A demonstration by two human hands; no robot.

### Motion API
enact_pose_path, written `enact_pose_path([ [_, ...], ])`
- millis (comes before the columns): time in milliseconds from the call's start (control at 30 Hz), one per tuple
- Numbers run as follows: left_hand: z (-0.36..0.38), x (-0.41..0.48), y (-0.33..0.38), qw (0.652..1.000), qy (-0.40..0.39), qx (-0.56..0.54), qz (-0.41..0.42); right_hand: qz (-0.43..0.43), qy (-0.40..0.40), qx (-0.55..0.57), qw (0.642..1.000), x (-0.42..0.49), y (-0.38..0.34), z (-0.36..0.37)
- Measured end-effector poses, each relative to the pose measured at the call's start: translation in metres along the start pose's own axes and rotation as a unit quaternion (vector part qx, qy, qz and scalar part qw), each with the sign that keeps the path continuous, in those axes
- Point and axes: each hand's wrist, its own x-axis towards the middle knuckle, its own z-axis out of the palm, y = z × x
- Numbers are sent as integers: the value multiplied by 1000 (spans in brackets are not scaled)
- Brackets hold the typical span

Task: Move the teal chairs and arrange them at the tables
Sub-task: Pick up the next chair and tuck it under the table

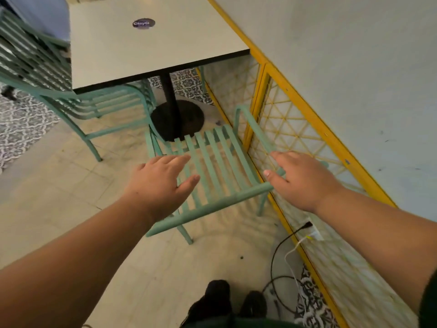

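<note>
Our left hand (163,183) and right hand (302,183) are both spread, fingers straight, gripping nothing. The teal chair (220,204) sits just beneath and between them, its back rail spanning from one to the other; whether the right fingers touch its armrest we cannot tell. Ahead of our fingertips stands the table (153,43); beyond the left hand, a stack of teal chairs (30,55); beside the right, the yellow railing (307,112).

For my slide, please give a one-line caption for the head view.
Left hand and right hand, both open, reach toward a teal chair at a white table.
</note>
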Motion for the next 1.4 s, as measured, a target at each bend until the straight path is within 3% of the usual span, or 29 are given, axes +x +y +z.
enact_pose_path([
  [833,112,-3,34,994,-43,6,-97,-77,-75,-52,993,49,40,69],
  [1067,125,7,32,993,-37,47,-104,-127,-28,-98,987,69,47,91],
  [1400,114,14,36,988,-85,42,-120,-127,-33,-121,984,85,46,93],
])
